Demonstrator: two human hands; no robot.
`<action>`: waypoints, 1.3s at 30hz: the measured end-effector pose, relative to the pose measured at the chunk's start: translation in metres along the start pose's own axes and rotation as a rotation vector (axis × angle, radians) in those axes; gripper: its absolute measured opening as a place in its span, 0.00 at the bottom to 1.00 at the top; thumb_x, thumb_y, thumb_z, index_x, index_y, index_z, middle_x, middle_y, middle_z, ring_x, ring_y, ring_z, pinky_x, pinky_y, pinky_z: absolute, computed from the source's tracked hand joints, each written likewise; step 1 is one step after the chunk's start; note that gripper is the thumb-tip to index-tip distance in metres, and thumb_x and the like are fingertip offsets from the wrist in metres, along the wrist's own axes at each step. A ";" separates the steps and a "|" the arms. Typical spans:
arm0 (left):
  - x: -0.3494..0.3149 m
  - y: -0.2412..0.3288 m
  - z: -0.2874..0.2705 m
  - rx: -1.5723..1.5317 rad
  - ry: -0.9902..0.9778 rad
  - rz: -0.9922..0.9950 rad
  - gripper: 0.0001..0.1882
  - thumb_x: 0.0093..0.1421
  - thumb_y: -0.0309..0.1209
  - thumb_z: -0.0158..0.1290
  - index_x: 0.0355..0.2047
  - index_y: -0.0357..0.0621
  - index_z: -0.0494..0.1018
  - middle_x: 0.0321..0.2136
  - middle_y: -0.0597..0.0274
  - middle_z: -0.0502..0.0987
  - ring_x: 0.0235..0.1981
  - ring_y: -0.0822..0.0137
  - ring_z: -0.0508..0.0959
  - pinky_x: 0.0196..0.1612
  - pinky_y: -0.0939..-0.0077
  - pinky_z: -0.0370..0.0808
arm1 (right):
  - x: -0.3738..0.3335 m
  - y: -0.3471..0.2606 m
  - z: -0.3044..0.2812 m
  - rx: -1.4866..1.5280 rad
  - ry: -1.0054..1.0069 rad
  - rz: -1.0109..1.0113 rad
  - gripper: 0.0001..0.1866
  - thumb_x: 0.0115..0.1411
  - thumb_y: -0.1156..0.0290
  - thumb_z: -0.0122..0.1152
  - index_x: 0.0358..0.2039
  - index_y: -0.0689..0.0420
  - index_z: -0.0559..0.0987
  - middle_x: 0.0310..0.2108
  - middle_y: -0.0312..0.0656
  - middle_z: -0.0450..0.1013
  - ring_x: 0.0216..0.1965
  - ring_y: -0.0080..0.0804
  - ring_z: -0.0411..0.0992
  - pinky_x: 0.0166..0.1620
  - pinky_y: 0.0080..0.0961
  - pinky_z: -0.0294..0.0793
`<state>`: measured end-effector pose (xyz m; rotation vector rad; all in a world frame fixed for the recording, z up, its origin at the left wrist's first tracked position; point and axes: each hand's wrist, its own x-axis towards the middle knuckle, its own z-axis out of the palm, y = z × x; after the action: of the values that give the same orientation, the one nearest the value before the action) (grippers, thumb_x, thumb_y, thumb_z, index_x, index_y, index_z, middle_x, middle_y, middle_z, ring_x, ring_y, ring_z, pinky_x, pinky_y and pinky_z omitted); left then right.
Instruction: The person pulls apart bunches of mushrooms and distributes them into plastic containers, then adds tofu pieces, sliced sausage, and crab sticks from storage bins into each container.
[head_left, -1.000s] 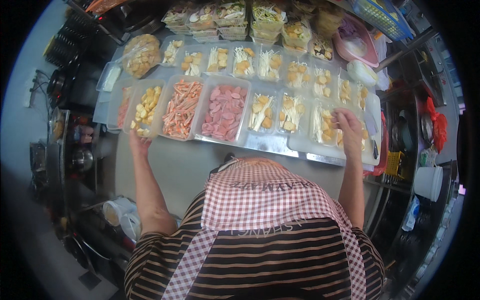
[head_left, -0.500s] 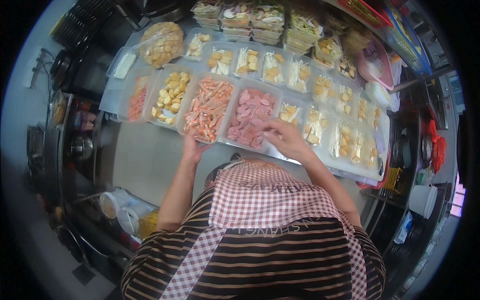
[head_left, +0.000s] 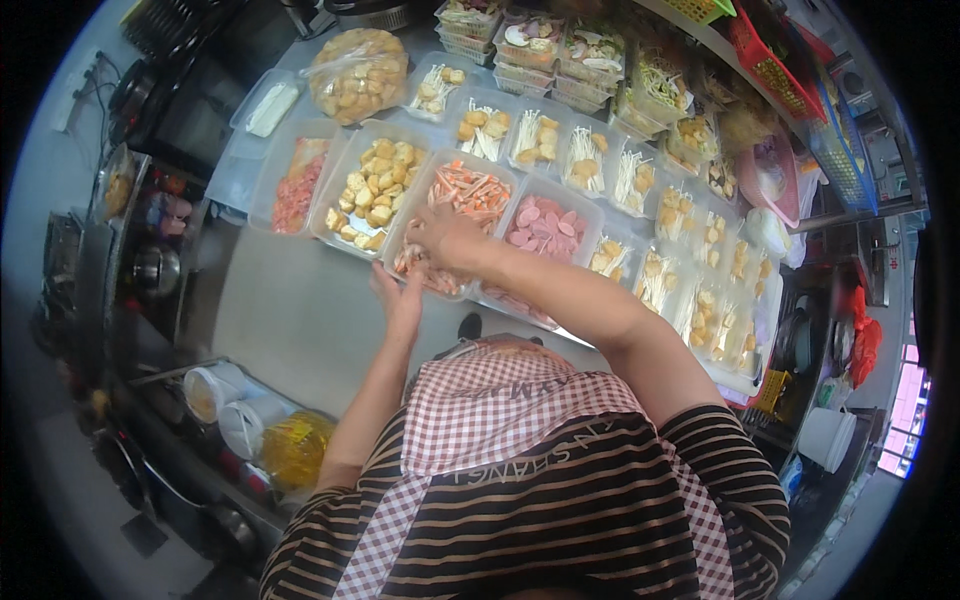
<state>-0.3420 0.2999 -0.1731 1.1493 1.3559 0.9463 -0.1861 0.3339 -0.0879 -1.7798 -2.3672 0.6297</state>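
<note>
My right hand [head_left: 447, 238] reaches across to the left, into a clear plastic tub of cut orange-and-white crab sticks [head_left: 470, 190]. Its fingertips are down among the sticks, so their grip is hidden. At that tub's near left corner is my left hand [head_left: 398, 297], fingers apart, seeming to touch the wall from outside. Right of it, partly under my right forearm, stands a tub of pink sausage slices [head_left: 545, 228]. On the other side is a tub of golden fried pieces [head_left: 376, 180], beside one with reddish-pink shreds [head_left: 300, 185].
Rows of small clear boxes [head_left: 655, 285] with white enoki mushrooms and golden pieces cover the right of the table. Stacked filled boxes [head_left: 530, 50] stand behind. A bag of golden puffs [head_left: 358, 75] lies back left. Red basket [head_left: 770, 65] and pink basin [head_left: 775, 185] are at back right.
My right hand has moved left from the sausage slices into the crab stick tub. My left hand stays by that tub's near corner. The whole view has shifted slightly.
</note>
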 end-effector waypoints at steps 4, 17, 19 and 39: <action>0.015 0.010 -0.022 0.281 -0.060 -0.031 0.38 0.54 0.45 0.55 0.55 0.29 0.56 0.48 0.47 0.60 0.48 0.51 0.67 0.52 0.59 0.66 | 0.012 0.039 -0.004 0.316 0.202 -0.165 0.23 0.45 0.71 0.66 0.46 0.51 0.76 0.48 0.43 0.68 0.49 0.42 0.68 0.48 0.35 0.72; 0.002 0.033 -0.007 -0.049 -0.089 -0.143 0.37 0.52 0.39 0.54 0.57 0.32 0.53 0.50 0.48 0.50 0.44 0.57 0.69 0.27 0.73 0.79 | -0.016 0.043 -0.058 1.254 0.153 0.393 0.04 0.55 0.74 0.62 0.30 0.59 0.78 0.22 0.34 0.72 0.20 0.19 0.71 0.22 0.17 0.73; 0.002 0.037 -0.004 -0.011 -0.050 -0.149 0.36 0.52 0.37 0.53 0.56 0.32 0.54 0.50 0.47 0.51 0.45 0.57 0.66 0.35 0.71 0.76 | -0.008 0.050 -0.067 1.280 0.186 0.374 0.04 0.55 0.74 0.61 0.31 0.60 0.77 0.21 0.35 0.72 0.20 0.18 0.71 0.22 0.15 0.72; 0.000 0.024 -0.005 0.234 0.022 0.063 0.32 0.52 0.37 0.48 0.55 0.32 0.57 0.46 0.42 0.57 0.48 0.45 0.62 0.55 0.60 0.60 | 0.073 0.050 -0.113 -0.097 -0.127 0.037 0.16 0.53 0.59 0.55 0.31 0.59 0.79 0.29 0.49 0.77 0.32 0.45 0.76 0.39 0.38 0.74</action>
<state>-0.3439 0.3057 -0.1497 1.3684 1.4847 0.8633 -0.1265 0.4432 -0.0165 -1.8807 -2.4927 0.6614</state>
